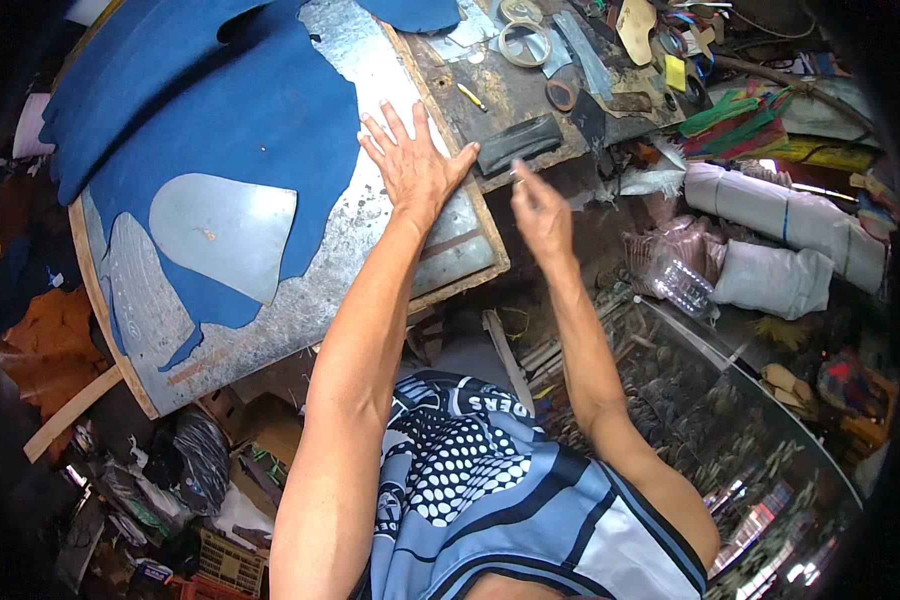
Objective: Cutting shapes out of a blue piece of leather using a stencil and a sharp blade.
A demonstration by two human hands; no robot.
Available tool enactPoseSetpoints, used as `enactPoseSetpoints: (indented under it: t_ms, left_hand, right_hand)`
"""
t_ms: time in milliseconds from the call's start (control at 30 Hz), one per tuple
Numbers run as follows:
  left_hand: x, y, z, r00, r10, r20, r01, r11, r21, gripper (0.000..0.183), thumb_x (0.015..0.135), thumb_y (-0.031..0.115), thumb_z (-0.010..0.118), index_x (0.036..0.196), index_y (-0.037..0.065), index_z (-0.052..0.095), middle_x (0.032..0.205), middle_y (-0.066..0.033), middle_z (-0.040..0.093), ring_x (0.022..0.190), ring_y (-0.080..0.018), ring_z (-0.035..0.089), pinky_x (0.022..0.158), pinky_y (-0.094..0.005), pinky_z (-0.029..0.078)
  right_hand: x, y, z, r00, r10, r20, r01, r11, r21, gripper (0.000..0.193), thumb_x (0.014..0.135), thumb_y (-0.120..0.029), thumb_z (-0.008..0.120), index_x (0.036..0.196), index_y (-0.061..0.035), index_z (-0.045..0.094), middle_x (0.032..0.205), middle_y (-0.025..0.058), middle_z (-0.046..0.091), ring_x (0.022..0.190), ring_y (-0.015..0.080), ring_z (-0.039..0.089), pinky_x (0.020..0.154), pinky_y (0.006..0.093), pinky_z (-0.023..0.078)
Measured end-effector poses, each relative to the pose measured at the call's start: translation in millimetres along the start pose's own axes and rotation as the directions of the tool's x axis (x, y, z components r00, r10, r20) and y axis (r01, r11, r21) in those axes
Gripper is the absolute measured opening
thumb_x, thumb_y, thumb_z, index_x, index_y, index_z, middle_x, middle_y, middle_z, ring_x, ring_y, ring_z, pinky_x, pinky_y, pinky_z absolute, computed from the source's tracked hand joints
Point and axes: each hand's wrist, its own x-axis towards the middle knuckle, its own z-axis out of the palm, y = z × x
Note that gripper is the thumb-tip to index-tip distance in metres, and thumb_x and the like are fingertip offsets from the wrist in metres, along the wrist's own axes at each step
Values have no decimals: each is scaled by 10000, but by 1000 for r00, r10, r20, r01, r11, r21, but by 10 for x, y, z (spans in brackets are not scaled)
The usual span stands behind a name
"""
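Note:
My left hand (410, 165) lies flat with fingers spread on the bare part of a metal-topped board (300, 310), its thumb reaching over the wooden edge. My right hand (543, 218) is closed just to the right, slightly blurred, with a small light tip showing at its fingers; what it holds I cannot make out. Right by those fingertips, a dark oblong slab (522, 142) rests on the worn bench. A large blue leather hide (240, 110) covers much of the board. On it lie a rounded grey template (225, 232) and a narrower scratched grey template (148, 295).
Tape rolls (523, 45), a yellow cutter (472, 97) and scraps crowd the bench (460, 125) at the back. White wrapped rolls (785, 222) lie at the right, above a glass-topped case (710, 400). A wooden slat (72, 413) juts out at the left, near a yellow crate (232, 563).

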Motion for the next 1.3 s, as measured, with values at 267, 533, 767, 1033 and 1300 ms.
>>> enactPoseSetpoints:
  t_ms: [267,533,767,1033,1300]
  left_hand:
    - [-2,-5,-11,1000,7,-7,-7,1000,-23,1073,733,762,652,1509,70,386,1566,-363,198,1446,-592,83,1154,-683,57]
    - [29,-14,-13,1000,2,12,-2,1000,7,1077,731,767,650,1506,66,390,1566,-369,189,1450,-587,83,1160,-672,48]
    - [42,48,2,1000,25,9,-24,999,-29,1080,729,775,645,1508,71,395,1571,-364,186,1453,-582,79,1167,-664,33]
    - [11,12,-106,997,-29,66,23,996,84,1048,739,742,664,1501,69,409,1566,-354,221,1450,-584,99,1168,-662,69]
    - [41,74,-76,997,-23,70,19,999,51,1048,761,763,631,1507,64,399,1574,-344,214,1457,-573,91,1181,-641,44]
  right_hand:
    - [66,83,-45,995,-72,-61,67,994,-84,371,914,-145,645,1283,-167,671,838,192,674,732,334,657,687,413,523]
    - [128,89,-52,996,-12,-91,8,999,-50,375,903,-138,661,1277,-153,670,855,188,688,765,339,677,695,404,536]
    - [117,86,-128,994,-54,-91,53,999,-6,328,951,-130,607,1269,-69,660,1062,201,716,919,318,710,801,366,542]
    - [284,531,-920,976,32,-216,-80,973,-215,437,952,-125,564,1380,-42,534,1217,241,625,1093,396,618,933,433,482]
    - [146,141,-881,988,-155,1,144,915,-376,437,889,-40,622,1294,-202,594,985,132,523,855,355,603,727,462,521]
